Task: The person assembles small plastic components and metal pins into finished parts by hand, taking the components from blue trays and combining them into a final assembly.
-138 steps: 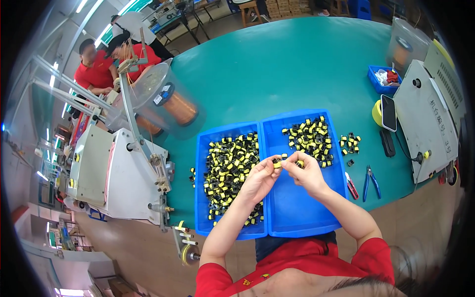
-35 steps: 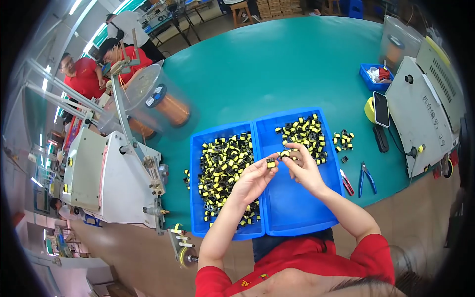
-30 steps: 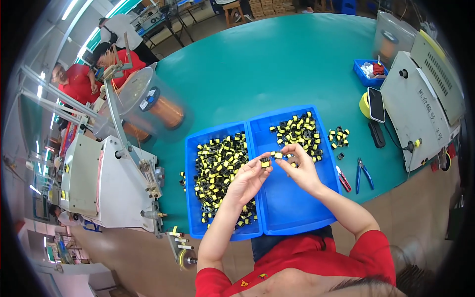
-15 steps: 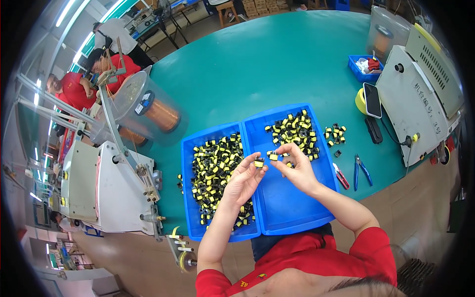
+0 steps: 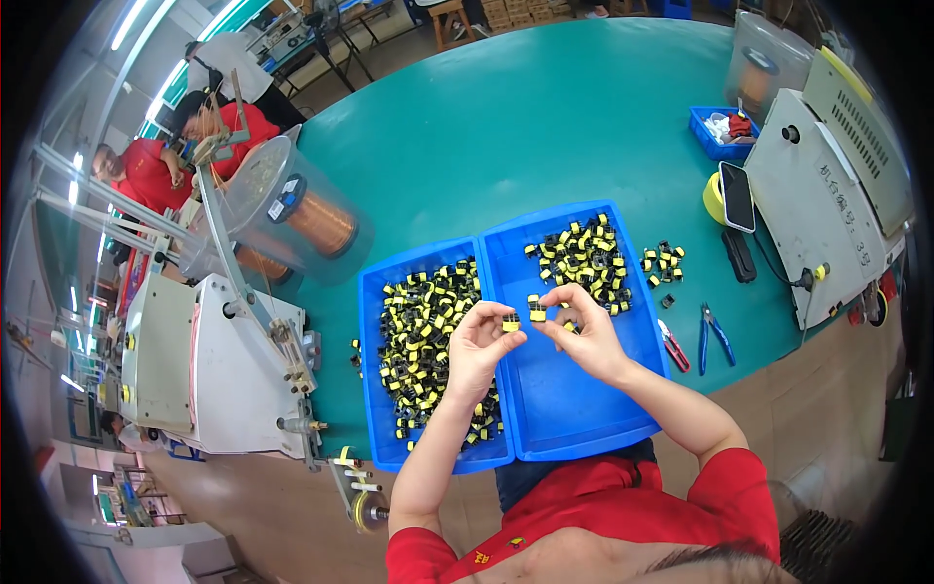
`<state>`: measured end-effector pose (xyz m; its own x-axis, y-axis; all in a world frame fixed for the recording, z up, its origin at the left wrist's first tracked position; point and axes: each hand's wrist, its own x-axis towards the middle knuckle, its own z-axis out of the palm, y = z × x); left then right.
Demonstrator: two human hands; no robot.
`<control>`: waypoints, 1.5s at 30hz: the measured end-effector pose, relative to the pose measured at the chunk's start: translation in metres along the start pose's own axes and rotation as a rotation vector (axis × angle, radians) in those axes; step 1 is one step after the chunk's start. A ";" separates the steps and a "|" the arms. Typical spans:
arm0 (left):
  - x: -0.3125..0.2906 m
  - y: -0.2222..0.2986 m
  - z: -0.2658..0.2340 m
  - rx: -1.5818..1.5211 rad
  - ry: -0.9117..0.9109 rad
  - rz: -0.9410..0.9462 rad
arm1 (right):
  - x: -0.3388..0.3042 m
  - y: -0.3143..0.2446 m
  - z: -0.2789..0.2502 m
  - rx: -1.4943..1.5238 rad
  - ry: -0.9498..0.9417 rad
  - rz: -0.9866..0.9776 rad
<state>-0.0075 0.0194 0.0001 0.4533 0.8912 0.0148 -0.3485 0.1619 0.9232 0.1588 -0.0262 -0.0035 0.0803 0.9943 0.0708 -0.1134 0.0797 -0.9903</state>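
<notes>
My left hand [image 5: 477, 355] pinches a small wound coil [image 5: 511, 324], a black bobbin wrapped in yellow tape, between thumb and fingers. Close beside it, my right hand [image 5: 588, 341] grips another such coil [image 5: 536, 311] by its fingertips; a gap shows between the two coils. Both hands are raised over the inner walls of two blue plastic bins standing side by side. The left bin [image 5: 372, 394] is heaped with many of these coils. In the right bin [image 5: 584, 428], a smaller pile of coils [image 5: 586, 261] lies toward the far end.
Several loose coils [image 5: 664, 261] lie right of the bins, near red-handled snips [image 5: 673, 348] and blue-handled cutters [image 5: 717, 338]. A phone [image 5: 736, 197] and a grey machine [image 5: 822, 204] stand farther right. Another winding machine [image 5: 243, 360] and copper wire spools [image 5: 323, 216] are at left.
In my left hand the coil has been turned, with its yellow band now lower, and the fingers have shifted around it. My right hand keeps its coil almost in place.
</notes>
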 end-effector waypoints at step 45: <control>0.002 -0.020 0.010 0.692 0.102 0.137 | 0.007 0.009 -0.006 0.674 -0.155 0.513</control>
<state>0.0085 0.0139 -0.0147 0.3516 0.9250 0.1438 0.2189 -0.2306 0.9481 0.1643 -0.0186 -0.0128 -0.2721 0.9137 -0.3020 -0.6666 -0.4053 -0.6256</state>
